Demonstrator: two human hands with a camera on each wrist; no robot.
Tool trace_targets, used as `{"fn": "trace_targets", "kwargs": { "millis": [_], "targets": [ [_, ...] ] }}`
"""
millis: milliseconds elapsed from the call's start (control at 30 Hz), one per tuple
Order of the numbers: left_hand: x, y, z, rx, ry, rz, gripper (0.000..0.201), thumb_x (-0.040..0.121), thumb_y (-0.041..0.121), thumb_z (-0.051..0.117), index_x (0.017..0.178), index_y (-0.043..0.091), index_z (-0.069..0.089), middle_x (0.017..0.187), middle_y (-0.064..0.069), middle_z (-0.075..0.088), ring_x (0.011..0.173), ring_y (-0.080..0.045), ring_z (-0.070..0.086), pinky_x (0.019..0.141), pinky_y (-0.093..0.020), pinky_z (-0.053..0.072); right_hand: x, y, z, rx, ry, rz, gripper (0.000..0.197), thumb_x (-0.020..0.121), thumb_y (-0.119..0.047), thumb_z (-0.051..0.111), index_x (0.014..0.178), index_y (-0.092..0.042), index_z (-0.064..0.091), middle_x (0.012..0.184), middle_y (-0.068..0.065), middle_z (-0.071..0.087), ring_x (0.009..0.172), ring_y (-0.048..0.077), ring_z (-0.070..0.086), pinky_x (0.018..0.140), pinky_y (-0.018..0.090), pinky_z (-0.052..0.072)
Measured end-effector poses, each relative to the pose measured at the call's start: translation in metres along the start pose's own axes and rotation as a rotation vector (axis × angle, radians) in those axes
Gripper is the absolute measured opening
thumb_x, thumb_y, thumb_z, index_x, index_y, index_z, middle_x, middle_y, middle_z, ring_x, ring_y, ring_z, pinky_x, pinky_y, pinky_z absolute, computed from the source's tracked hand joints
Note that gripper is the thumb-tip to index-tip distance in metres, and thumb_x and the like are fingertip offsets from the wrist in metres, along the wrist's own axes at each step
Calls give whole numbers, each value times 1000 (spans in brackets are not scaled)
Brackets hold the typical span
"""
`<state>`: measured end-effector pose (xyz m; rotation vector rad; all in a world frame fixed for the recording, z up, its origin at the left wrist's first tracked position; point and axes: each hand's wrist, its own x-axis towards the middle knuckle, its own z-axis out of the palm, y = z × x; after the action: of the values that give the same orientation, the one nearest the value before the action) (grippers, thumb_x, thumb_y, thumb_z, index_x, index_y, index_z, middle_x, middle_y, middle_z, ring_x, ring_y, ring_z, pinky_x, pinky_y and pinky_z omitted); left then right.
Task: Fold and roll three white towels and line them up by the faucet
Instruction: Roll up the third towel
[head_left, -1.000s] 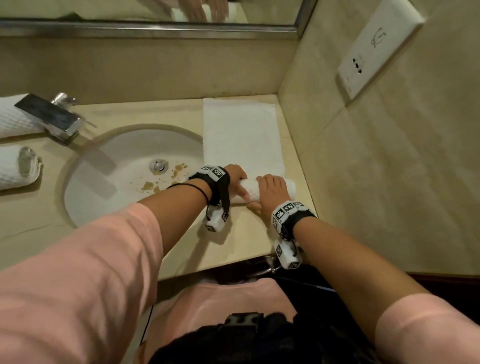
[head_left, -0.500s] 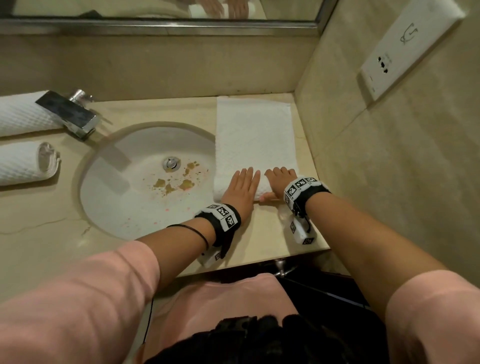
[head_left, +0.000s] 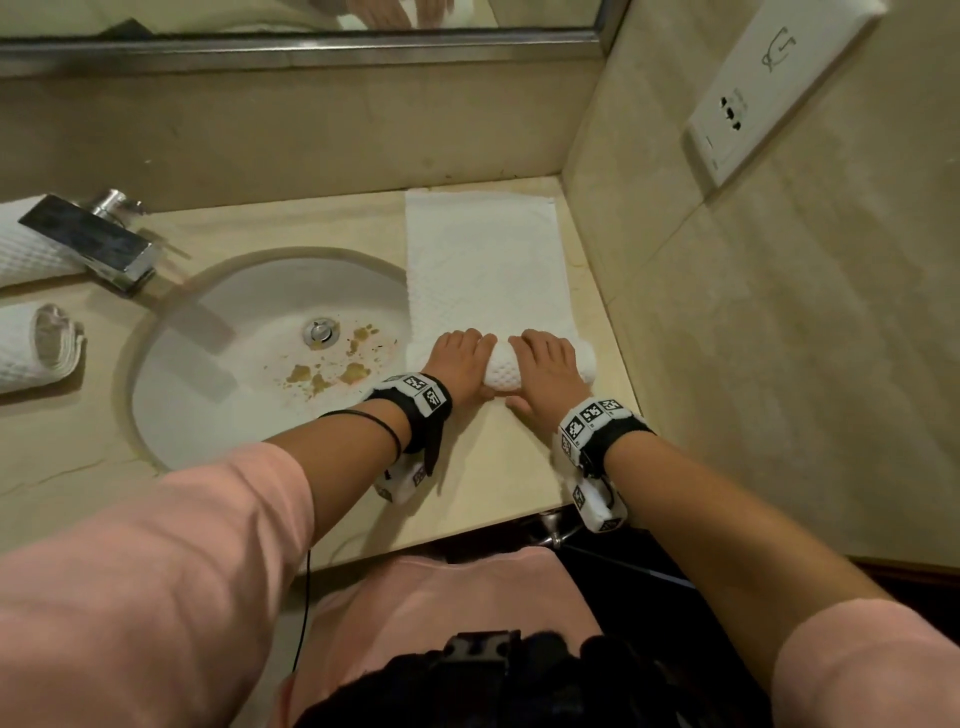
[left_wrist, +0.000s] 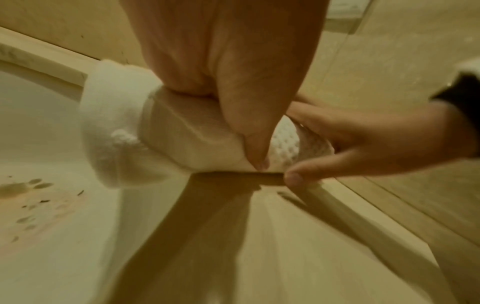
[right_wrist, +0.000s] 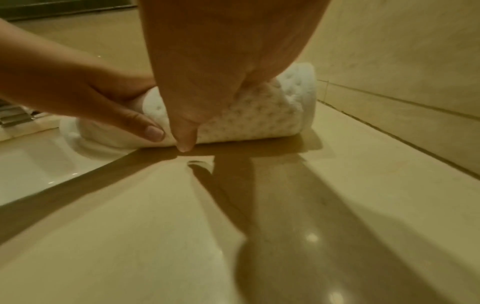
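Note:
A white waffle towel (head_left: 483, 270) lies flat on the counter right of the sink, with its near end rolled up (head_left: 501, 370). Both hands sit side by side on that roll. My left hand (head_left: 457, 358) curls over its left half and my right hand (head_left: 545, 371) over its right half. In the left wrist view the left thumb (left_wrist: 255, 148) presses the roll's near side (left_wrist: 116, 133). In the right wrist view the right thumb (right_wrist: 184, 139) touches the counter at the roll's base (right_wrist: 246, 121). Two rolled towels (head_left: 26, 249) (head_left: 36, 348) lie at the far left by the faucet (head_left: 93, 244).
The oval sink (head_left: 171, 395), with brown stains near its drain (head_left: 322, 332), is left of the towel. A tiled wall with a socket plate (head_left: 769, 93) rises close on the right. A mirror edge (head_left: 311, 41) runs along the back. The counter's front edge (head_left: 441, 540) is near my wrists.
Half a second ago my fingers lay stretched flat over the towel's near end. Now they curl round the roll, which looks thicker, with less flat towel beyond it.

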<state>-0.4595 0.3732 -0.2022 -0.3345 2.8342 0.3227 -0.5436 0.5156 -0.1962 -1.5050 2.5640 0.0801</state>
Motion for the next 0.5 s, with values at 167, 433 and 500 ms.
{"fn": "trace_targets", "kwargs": {
  "millis": [167,433,500],
  "targets": [
    [11,-7,-7,-35,-51,12,83,78,50,68,142,13,31,135,-12,43,121,-29,43,104,-39,32,-5,-2,0,20,-66,47,101,79,-53,66,150,-5,13,152,13,21,142,30,17,120,44,1],
    [29,-16,-27,-61,-208,21,85,80,49,67,145,11,28,140,-16,35,124,-34,43,102,-42,38,30,-4,-5,7,-125,175,91,72,-57,71,140,-11,31,138,7,37,128,26,33,114,38,16],
    [29,-15,-29,-47,-185,9,86,77,52,70,142,9,34,139,-15,32,123,-34,40,101,-41,39,41,-2,-9,-23,-159,179,88,71,-59,70,136,-11,34,133,7,40,124,26,37,108,38,23]
  ]
}}
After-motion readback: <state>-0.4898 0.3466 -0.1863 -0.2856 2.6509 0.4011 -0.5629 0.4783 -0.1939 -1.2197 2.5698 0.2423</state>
